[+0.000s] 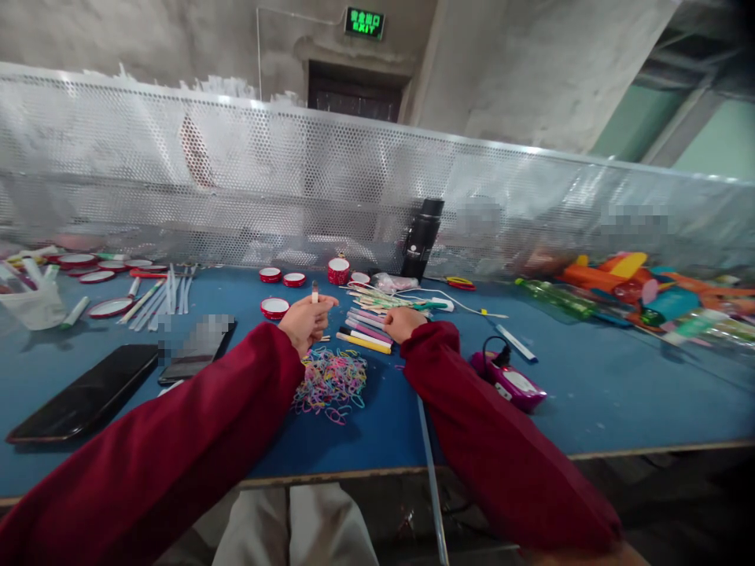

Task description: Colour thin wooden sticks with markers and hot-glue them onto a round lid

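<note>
Worktop (566, 393) cut off both sides. Left sleeve (194, 424) overlaps edge of rubber-band pile (333, 381). Marker row (370, 336) beyond it. Right hand (404, 324) curled at their ends, grip unclear. Left hand (303, 322) pinches slim piece (314, 295), lower end hidden.

I see what looks like a workshop. A perforated metal screen (248, 173) backs the blue worktop (595, 393), beneath a bare concrete wall (206, 43) and lit exit sign (364, 23).

Exit sign (364, 23) (lit green), black bottle (421, 245)
</note>
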Demonstrator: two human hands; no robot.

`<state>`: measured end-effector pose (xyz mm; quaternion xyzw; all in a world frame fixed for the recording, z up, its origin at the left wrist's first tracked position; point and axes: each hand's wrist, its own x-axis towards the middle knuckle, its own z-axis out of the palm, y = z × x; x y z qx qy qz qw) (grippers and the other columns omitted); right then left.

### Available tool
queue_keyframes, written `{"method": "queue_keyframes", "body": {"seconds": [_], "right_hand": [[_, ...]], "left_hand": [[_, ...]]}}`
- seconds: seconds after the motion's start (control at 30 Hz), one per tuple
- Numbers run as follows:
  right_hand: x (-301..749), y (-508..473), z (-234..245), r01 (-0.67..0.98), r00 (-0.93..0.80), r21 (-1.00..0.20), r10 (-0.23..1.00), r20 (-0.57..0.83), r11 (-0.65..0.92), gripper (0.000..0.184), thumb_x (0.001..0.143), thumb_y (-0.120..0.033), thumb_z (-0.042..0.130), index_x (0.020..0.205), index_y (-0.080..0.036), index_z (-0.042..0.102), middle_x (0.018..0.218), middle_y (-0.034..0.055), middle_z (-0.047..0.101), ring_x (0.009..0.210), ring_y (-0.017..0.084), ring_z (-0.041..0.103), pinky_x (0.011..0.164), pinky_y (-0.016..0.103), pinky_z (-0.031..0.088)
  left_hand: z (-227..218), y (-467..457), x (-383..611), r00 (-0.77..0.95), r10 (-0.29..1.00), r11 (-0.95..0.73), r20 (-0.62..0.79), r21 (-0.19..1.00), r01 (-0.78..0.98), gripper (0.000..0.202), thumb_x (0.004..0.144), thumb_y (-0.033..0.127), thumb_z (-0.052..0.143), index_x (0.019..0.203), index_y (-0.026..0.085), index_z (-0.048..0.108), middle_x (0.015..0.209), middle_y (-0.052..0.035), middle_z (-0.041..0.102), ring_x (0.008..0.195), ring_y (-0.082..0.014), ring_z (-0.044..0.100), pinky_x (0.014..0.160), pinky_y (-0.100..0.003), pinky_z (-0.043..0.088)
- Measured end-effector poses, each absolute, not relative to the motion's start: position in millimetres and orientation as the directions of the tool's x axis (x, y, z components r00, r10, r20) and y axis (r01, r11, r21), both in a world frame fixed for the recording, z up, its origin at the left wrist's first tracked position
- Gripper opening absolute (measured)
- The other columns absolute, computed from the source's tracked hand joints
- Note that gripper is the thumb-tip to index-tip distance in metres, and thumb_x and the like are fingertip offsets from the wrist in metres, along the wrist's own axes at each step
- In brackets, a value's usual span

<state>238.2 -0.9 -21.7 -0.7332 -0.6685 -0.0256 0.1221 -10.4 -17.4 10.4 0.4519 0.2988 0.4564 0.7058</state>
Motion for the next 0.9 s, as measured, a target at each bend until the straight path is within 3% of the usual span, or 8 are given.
{"method": "queue_keyframes", "body": {"seconds": [0.17,0.33,0.43,0.53,0.73,0.8,0.9], "right_hand": [[233.4,-6.3,-15.7,0.984,0.094,-0.167,0.97,0.223,-0.057,0.012,0.078,-0.024,0.061,0.073,-0.021,0.071,0.081,0.0064,0.07,0.072,0.017,0.056,0.063,0.028,0.036],[219.8,-19.2,-0.9,0.979,0.022,-0.203,0.968,0.251,0.03,0.017,0.079,-0.032,0.061,0.089,-0.021,0.07,0.093,0.0049,0.071,0.081,0.016,0.059,0.068,0.026,0.04],[204.8,-28.5,3.6,0.96,-0.13,-0.219,0.972,0.194,0.173,0.016,0.078,-0.034,0.062,0.082,-0.022,0.071,0.084,0.0016,0.071,0.074,0.014,0.06,0.064,0.024,0.039],[190.8,-34.4,1.8,0.961,-0.18,-0.188,0.974,0.138,0.204,0.006,0.07,-0.029,0.069,0.071,-0.024,0.071,0.071,0.0008,0.07,0.066,0.016,0.059,0.058,0.025,0.036],[185.2,-35.1,-1.4,0.967,-0.209,-0.117,0.969,0.131,0.225,0.004,0.072,-0.024,0.066,0.07,-0.022,0.069,0.076,0.0023,0.069,0.071,0.016,0.06,0.06,0.025,0.034],[187.0,-35.1,0.4,0.952,-0.228,-0.157,0.95,0.212,0.264,0.008,0.076,-0.027,0.063,0.075,-0.02,0.066,0.08,0.0031,0.068,0.074,0.016,0.059,0.063,0.025,0.036],[186.3,-36.8,4.4,0.875,-0.221,-0.338,0.906,0.36,0.347,0.014,0.084,-0.032,0.056,0.086,-0.019,0.059,0.081,0.0023,0.066,0.072,0.014,0.058,0.065,0.025,0.039]], "left_hand": [[8.7,-15.6,-11.0,0.404,0.915,0.174,-0.006,0.909,-0.379,0.011,0.077,0.02,0.063,0.083,0.015,0.056,0.05,0.0094,0.026,0.036,-0.0011,0.021,0.037,-0.014,0.011],[9.7,-17.0,-10.6,0.39,0.921,0.168,-0.008,0.911,-0.377,0.008,0.078,0.019,0.061,0.083,0.014,0.056,0.049,0.0092,0.026,0.036,-0.0012,0.022,0.037,-0.015,0.011],[9.3,-17.0,-10.4,0.384,0.923,0.159,-0.005,0.916,-0.369,0.008,0.079,0.02,0.06,0.084,0.014,0.056,0.049,0.009,0.026,0.036,-0.0015,0.022,0.037,-0.015,0.011],[7.9,-15.7,-10.0,0.387,0.922,0.16,-0.007,0.918,-0.363,0.009,0.08,0.021,0.06,0.085,0.015,0.056,0.05,0.0091,0.026,0.037,-0.0016,0.021,0.038,-0.016,0.011],[5.6,-12.6,-9.4,0.351,0.936,0.131,0.005,0.922,-0.364,0.013,0.078,0.021,0.064,0.084,0.015,0.056,0.05,0.0097,0.026,0.037,-0.0013,0.021,0.039,-0.017,0.01],[5.2,-11.9,-9.3,0.33,0.944,0.113,0.015,0.925,-0.364,0.017,0.077,0.022,0.067,0.087,0.015,0.056,0.049,0.0103,0.026,0.036,-0.0013,0.02,0.039,-0.018,0.009],[6.2,-12.7,-8.9,0.282,0.959,0.074,0.022,0.943,-0.326,0.025,0.076,0.026,0.07,0.095,0.015,0.057,0.047,0.0112,0.026,0.035,-0.0014,0.018,0.039,-0.019,0.007]]}}
